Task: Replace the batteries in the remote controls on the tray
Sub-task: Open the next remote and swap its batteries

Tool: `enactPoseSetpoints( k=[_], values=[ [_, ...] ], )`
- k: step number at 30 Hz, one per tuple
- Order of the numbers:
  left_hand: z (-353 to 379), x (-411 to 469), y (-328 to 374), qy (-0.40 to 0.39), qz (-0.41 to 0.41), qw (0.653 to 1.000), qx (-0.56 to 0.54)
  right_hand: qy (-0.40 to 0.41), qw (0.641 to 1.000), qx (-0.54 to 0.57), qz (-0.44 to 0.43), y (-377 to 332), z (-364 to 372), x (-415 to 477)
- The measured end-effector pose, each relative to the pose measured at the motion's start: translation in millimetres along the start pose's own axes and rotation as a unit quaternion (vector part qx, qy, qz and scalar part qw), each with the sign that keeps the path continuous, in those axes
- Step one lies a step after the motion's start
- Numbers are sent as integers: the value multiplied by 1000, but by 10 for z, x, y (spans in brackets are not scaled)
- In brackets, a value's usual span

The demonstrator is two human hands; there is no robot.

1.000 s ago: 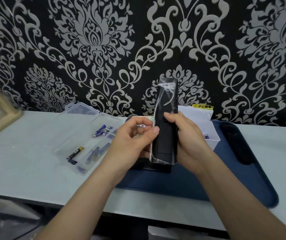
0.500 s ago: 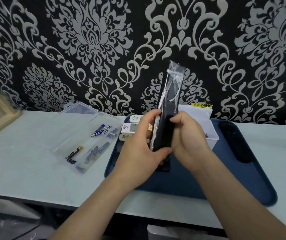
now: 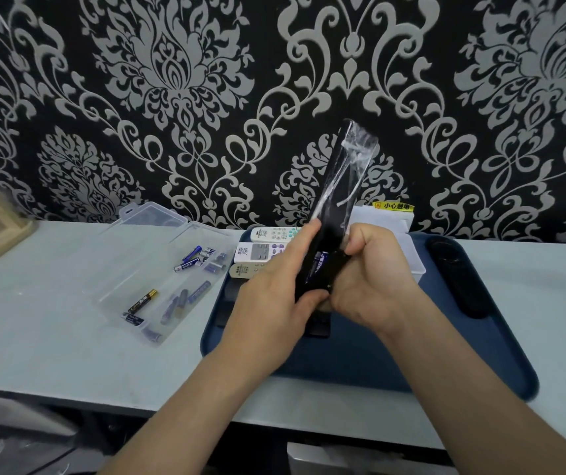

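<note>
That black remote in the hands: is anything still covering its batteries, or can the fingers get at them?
Nothing visible covers them. Both hands hold the black remote tilted above the tray. Its back is open, and a blue battery shows in the compartment, between the left hand and the right hand.

Black wrapped remote (image 3: 338, 200) tilted upright, battery (image 3: 319, 265) apparently exposed.
</note>
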State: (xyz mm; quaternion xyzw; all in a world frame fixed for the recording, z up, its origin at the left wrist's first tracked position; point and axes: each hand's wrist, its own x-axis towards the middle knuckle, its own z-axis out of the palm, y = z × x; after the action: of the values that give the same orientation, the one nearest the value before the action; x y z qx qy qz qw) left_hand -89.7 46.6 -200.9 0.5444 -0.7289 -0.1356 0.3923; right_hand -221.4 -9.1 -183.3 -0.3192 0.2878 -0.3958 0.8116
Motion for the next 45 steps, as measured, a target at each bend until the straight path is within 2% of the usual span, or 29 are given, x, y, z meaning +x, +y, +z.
enactPoseSetpoints(
  k=[4,6,8,10,11,13,14,15,18,21,22,24,28,32,34,36,37,38,40,42,43,45],
  values=[
    [57,27,-75,60,57,986,145,-7,1000,9,-2,-18,-16,5],
    [78,59,-135,92,63,985,131,-5,1000,5,-3,-23,-34,17],
    [73,95,-142,107,2,994,10,3,1000,-12,-14,-14,-45,15],
    [46,125,-114,94,-82,981,-146,-2,1000,-13,-26,12,-24,6],
    [35,139,-90,71,-116,961,-239,1,999,-11,-31,26,-10,7],
    [-2,152,-24,31,-169,890,-422,20,998,-5,-57,51,1,19],
    [-40,172,-6,31,-177,863,-472,30,997,-1,-71,41,7,14],
    [-93,196,-7,44,-175,859,-479,42,996,0,-82,26,6,8],
    [-325,244,-95,37,-150,917,-368,72,991,13,-113,-78,-26,-44],
    [-486,234,-310,-109,-144,967,-181,120,982,8,-143,-202,-79,-115],
    [-483,217,-348,-161,-145,970,-113,129,980,10,-151,-236,-108,-136],
    [-386,181,-348,-207,-110,972,-26,138,977,18,-160,-304,-156,-185],
    [79,96,-154,-153,66,983,77,142,977,17,-159,-364,-254,-247],
    [396,11,-41,-137,178,956,187,132,977,-11,-164,-355,-286,-301],
    [455,-18,-7,-170,169,941,240,131,977,-25,-166,-364,-304,-335],
    [441,-5,-47,-211,135,946,205,128,978,-40,-161,-364,-306,-356],
    [424,33,-33,-192,134,958,164,126,978,-46,-160,-363,-316,-365],
    [372,74,-11,-135,131,976,113,125,978,-54,-160,-354,-312,-370],
    [236,196,31,20,53,998,-35,120,976,-73,-164,-336,-315,-378],
    [126,267,72,104,-42,974,-198,105,976,-97,-167,-300,-295,-371],
    [98,288,105,115,-62,962,-241,97,976,-106,-166,-274,-279,-366],
    [105,280,150,124,-61,957,-257,87,975,-125,-164,-210,-235,-340]
  ],
)
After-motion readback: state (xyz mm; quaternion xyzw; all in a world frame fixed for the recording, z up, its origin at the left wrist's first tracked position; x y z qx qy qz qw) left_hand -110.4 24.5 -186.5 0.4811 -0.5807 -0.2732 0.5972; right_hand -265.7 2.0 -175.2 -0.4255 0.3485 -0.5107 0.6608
